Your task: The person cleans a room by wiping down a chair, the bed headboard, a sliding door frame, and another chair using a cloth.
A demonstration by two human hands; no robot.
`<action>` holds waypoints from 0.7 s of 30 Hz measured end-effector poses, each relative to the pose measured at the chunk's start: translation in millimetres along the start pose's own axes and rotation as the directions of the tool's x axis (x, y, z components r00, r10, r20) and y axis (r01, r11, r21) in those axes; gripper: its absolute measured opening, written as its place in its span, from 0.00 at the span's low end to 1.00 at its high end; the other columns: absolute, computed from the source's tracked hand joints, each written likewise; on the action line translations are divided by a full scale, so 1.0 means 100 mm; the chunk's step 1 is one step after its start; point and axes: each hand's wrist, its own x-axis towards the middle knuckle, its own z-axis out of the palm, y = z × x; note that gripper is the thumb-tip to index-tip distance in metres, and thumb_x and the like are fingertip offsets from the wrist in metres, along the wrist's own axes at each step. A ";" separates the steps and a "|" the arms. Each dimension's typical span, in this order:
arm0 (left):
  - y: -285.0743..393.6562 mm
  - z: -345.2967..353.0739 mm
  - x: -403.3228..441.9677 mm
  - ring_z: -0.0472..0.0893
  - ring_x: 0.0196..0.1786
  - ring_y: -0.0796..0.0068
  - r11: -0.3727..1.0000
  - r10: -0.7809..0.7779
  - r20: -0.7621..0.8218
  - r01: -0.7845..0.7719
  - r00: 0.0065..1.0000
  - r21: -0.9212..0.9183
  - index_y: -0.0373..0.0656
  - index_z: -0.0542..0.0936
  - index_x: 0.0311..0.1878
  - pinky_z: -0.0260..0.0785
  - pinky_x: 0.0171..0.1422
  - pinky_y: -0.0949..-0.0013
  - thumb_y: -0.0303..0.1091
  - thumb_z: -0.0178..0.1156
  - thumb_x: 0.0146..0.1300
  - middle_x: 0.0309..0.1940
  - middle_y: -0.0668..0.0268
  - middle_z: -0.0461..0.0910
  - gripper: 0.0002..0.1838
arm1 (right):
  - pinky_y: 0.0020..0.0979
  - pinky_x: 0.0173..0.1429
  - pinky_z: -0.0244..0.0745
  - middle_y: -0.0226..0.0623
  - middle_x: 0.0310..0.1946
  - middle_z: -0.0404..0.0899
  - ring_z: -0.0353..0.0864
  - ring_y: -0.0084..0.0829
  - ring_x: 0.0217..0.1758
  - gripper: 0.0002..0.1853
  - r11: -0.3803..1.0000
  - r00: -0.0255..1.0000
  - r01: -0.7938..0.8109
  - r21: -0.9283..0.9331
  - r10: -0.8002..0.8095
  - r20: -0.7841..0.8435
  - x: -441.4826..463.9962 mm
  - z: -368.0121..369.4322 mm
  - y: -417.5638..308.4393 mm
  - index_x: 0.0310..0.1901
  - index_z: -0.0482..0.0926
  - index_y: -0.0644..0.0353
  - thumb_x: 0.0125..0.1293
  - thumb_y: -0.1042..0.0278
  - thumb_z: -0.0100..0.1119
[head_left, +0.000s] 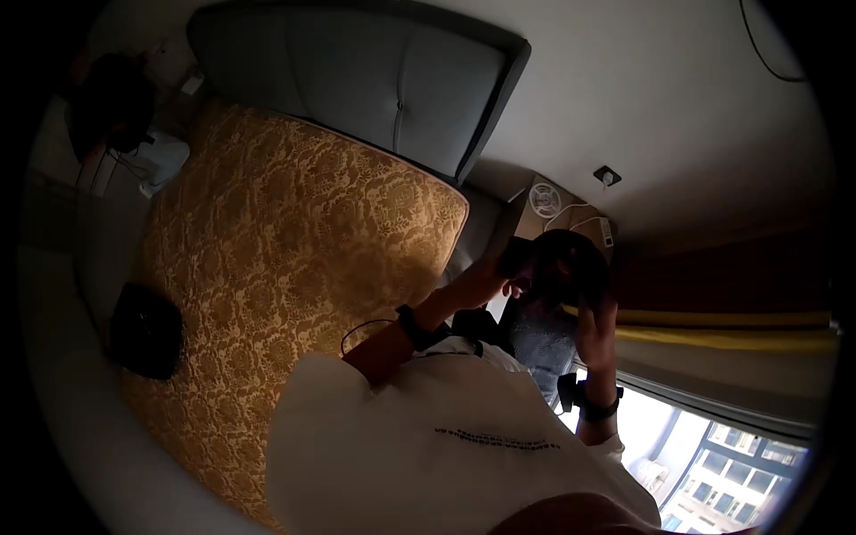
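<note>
Both my hands are raised to a dark, rounded object [575, 254], too shadowed to make out its kind. My left hand [489, 278] grips its left side, with the fingertips curled in below. On the opposite edge, my right hand [596, 323] reaches up, its fingers partly lost in the shadow and seemingly closed round the object. A black band [417, 328] circles my left wrist, and another black band [596, 399] is on my right wrist. Below the hands is the white shirt [446, 446] I wear.
A bed with a gold patterned mattress [294, 241] and grey headboard [374, 80] lies to the left. A black object [145, 332] rests on it. Beyond my hands stands a cabinet with a white reel [545, 201] and power strip [606, 232]. Curtains [713, 290] and a window [713, 473] are right.
</note>
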 end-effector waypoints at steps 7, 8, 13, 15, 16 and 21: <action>0.16 -0.78 1.09 0.81 0.47 0.80 0.927 0.204 -0.432 -0.315 0.878 -0.202 0.44 0.67 0.72 0.75 0.53 0.70 0.39 0.51 0.76 0.50 0.67 0.80 0.24 | 0.36 0.58 0.72 0.46 0.45 0.82 0.80 0.40 0.49 0.15 0.985 0.963 -0.124 0.117 0.091 0.254 1.87 0.21 0.96 0.56 0.76 0.65 0.73 0.67 0.56; 0.24 -0.87 1.30 0.80 0.51 0.80 0.898 0.161 -0.519 -0.343 0.840 -0.276 0.45 0.67 0.72 0.75 0.55 0.69 0.41 0.53 0.76 0.55 0.68 0.79 0.25 | 0.39 0.61 0.71 0.47 0.47 0.81 0.79 0.46 0.51 0.16 0.998 0.942 -0.008 0.066 -0.014 0.335 2.16 0.23 1.10 0.57 0.76 0.64 0.72 0.67 0.57; 0.28 -1.59 2.38 0.78 0.52 0.68 0.805 0.459 -0.715 -0.588 0.528 0.082 0.42 0.72 0.58 0.72 0.58 0.66 0.36 0.66 0.66 0.52 0.63 0.77 0.21 | 0.46 0.75 0.58 0.49 0.61 0.75 0.69 0.51 0.67 0.23 0.941 0.932 0.312 -0.131 -0.276 0.236 3.63 0.61 1.90 0.62 0.74 0.60 0.67 0.63 0.60; 0.70 -1.84 2.64 0.77 0.50 0.64 0.794 0.606 -0.707 -0.334 0.366 0.508 0.39 0.71 0.51 0.70 0.58 0.65 0.28 0.70 0.57 0.48 0.59 0.76 0.21 | 0.45 0.73 0.62 0.47 0.64 0.73 0.70 0.50 0.67 0.23 0.902 0.912 0.406 -0.144 -0.390 0.125 4.22 0.80 2.16 0.62 0.74 0.60 0.66 0.64 0.59; 0.80 -2.04 2.82 0.77 0.50 0.62 0.776 0.630 -0.712 -0.285 0.311 0.563 0.38 0.71 0.50 0.70 0.58 0.64 0.26 0.70 0.55 0.47 0.57 0.76 0.21 | 0.44 0.73 0.64 0.46 0.65 0.72 0.71 0.49 0.67 0.23 0.926 0.929 0.365 -0.100 -0.356 0.098 4.49 0.90 2.28 0.62 0.74 0.59 0.66 0.65 0.59; 0.82 -2.90 3.59 0.75 0.52 0.49 0.661 0.702 -0.604 -0.028 0.378 0.750 0.37 0.70 0.58 0.67 0.58 0.55 0.24 0.67 0.55 0.46 0.49 0.73 0.27 | 0.42 0.72 0.66 0.44 0.63 0.74 0.74 0.47 0.65 0.21 0.877 0.904 0.427 -0.221 -0.417 0.094 5.19 1.29 2.45 0.57 0.77 0.60 0.62 0.68 0.58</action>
